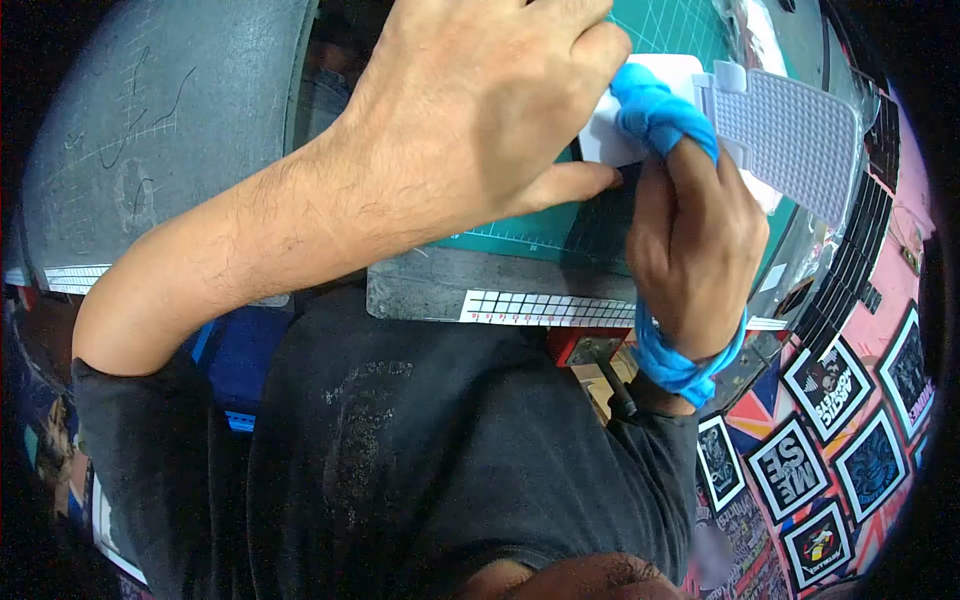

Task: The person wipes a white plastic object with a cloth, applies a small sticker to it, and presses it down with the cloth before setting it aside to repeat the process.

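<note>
A twisted blue cloth is gripped in my right hand, closed at its upper end, and more of it wraps around my wrist. Beneath the cloth lies a white plastic piece joined by a hinge to a grey-white dotted plate. My left hand reaches in from the left, back side up. Its bent forefinger and its thumb span the left end of the white piece, one at either edge. The other left fingertips are cut off by the top of the view.
A green cutting mat lies under the work on a dark grey table. A ruled white strip runs along the table's front edge. Clear plastic wrapping lies at the upper right. Framed posters are at the lower right.
</note>
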A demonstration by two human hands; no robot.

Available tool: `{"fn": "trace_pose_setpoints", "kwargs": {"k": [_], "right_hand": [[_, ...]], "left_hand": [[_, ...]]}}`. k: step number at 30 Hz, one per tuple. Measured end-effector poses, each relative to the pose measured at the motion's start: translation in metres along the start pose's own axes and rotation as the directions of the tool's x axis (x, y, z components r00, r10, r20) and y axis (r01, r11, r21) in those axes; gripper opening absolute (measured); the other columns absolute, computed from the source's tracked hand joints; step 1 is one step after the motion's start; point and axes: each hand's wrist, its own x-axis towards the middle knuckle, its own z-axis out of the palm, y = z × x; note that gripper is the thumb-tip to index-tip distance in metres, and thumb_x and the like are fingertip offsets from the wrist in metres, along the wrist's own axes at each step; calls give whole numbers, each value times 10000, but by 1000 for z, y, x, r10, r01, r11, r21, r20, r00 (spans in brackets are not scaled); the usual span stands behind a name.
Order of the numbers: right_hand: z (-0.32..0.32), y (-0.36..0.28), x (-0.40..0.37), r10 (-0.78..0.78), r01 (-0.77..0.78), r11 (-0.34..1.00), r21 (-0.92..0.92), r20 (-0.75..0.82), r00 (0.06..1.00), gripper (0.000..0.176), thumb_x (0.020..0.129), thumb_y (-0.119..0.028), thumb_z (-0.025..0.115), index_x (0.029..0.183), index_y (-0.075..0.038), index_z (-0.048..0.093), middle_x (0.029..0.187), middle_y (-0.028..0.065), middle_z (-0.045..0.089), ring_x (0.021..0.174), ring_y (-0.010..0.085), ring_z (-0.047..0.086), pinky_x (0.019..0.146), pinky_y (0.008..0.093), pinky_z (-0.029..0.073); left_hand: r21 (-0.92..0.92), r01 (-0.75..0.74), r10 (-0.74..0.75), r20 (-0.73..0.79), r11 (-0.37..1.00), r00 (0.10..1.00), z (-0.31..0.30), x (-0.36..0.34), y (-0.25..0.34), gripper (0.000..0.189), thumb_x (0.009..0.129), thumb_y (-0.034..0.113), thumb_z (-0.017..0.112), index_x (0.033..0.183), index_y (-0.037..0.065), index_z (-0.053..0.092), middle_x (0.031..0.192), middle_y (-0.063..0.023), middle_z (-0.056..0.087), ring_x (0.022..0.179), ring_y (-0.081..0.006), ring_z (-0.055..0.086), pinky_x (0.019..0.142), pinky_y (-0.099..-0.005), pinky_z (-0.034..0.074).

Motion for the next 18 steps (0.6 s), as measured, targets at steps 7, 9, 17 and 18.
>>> {"fn": "trace_pose_setpoints", "kwargs": {"k": [7,9,17,18], "right_hand": [[-3,-4,-7,-1,0,1000,-20,-23,1000,352,819,-4,649,1152,-107,696,986,128,716,779,357,689,642,438,545],[-7,-14,0,123,-116,991,-74,102,987,302,917,14,617,1199,-36,713,1037,207,736,860,386,740,734,407,564],[-4,-10,-5,101,-99,994,-51,41,994,266,935,-22,620,1181,-59,716,1013,207,735,819,380,729,697,407,554],[-4,-10,-4,111,-109,993,-47,33,993,259,941,-31,616,1178,-60,717,1016,205,737,824,379,730,700,408,554]], "left_hand": [[-66,35,-35,8,997,999,-2,3,1,541,718,422,877,962,-7,656,978,-147,578,990,-304,542,981,-531,402],[-60,5,-6,-15,998,1000,-8,4,3,546,716,423,880,964,-9,657,977,-149,579,990,-303,543,980,-533,402],[3,5,-5,8,1000,1000,-2,0,2,545,730,412,880,986,-20,666,986,-157,587,991,-307,543,979,-535,401],[18,-12,12,-2,1000,1000,-8,4,4,544,731,411,880,986,-20,667,985,-158,589,990,-308,543,979,-535,402]]}}
